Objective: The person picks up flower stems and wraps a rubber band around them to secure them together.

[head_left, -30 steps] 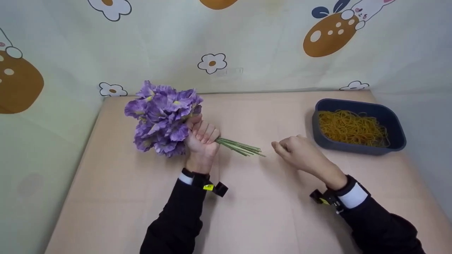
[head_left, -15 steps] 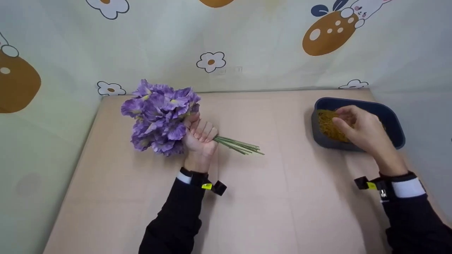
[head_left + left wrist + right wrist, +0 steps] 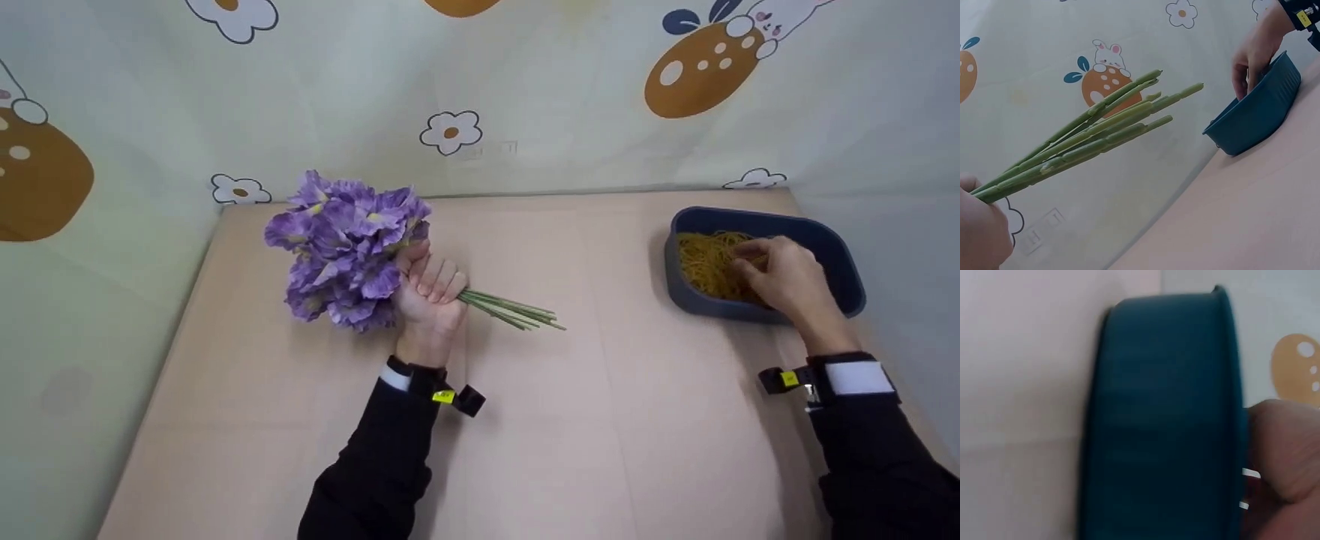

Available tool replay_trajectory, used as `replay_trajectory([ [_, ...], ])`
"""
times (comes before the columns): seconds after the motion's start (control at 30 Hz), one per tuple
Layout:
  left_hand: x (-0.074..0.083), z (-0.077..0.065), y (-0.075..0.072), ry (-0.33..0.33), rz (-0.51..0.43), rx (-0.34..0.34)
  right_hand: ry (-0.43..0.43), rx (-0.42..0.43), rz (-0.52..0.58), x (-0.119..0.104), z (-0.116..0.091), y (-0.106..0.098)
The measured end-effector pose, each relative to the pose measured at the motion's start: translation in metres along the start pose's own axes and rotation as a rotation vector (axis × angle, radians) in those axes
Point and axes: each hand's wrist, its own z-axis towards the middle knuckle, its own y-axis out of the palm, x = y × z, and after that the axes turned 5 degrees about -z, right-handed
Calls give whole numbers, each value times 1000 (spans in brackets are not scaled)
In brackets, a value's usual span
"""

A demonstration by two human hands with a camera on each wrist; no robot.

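My left hand point(image 3: 431, 296) grips a bunch of purple artificial flowers point(image 3: 341, 255) by the stems, just below the blooms. The green stems point(image 3: 510, 309) stick out to the right of the fist, and their cut ends spread in the left wrist view. At the right, my right hand point(image 3: 787, 281) reaches over the near rim of a dark blue bin point(image 3: 844, 281), fingers down among thin yellow rubber bands point(image 3: 705, 262). Thumb and forefinger are bent toward each other there; I cannot tell whether they pinch a band. In the right wrist view the bin's wall hides the fingertips.
A pale pink tabletop point(image 3: 540, 427) lies under both arms, with the bin near its right edge. Behind it hangs a printed fabric backdrop point(image 3: 555, 97), which also closes off the left and right sides.
My right hand has moved from beside the stem ends over to the bin, then lowered its fingers into the rubber bands. The left hand and flowers have stayed nearly still.
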Motion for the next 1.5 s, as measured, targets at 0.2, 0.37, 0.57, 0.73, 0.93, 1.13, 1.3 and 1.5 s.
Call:
replay_trajectory([
  [0.2, 0, -1, -1, -9, 3, -27, 2, -9, -24, 17, 15, 6],
  [0.37, 0, -1, -2, -22, 5, -39, -15, -25, -54, 20, 17, 8],
  [0.57, -1, 0, -2, -6, 11, 14, -24, 24, -67, 20, 15, 8],
  [0.73, -1, 0, -1, 13, 23, 39, -4, 152, -38, 17, 12, 7],
  [0.93, -2, 0, -1, 20, 27, 56, -14, 333, -18, 12, 4, 1],
  [1.13, -3, 1, 0, 9, 17, 38, -14, 444, 1, 3, -5, -14],
  [1.3, -3, 0, 1, -4, -4, 28, -19, 505, 35, -9, -13, -27],
  [1.5, -3, 0, 1, -5, -10, 24, -144, 603, 90, -28, -25, -34],
])
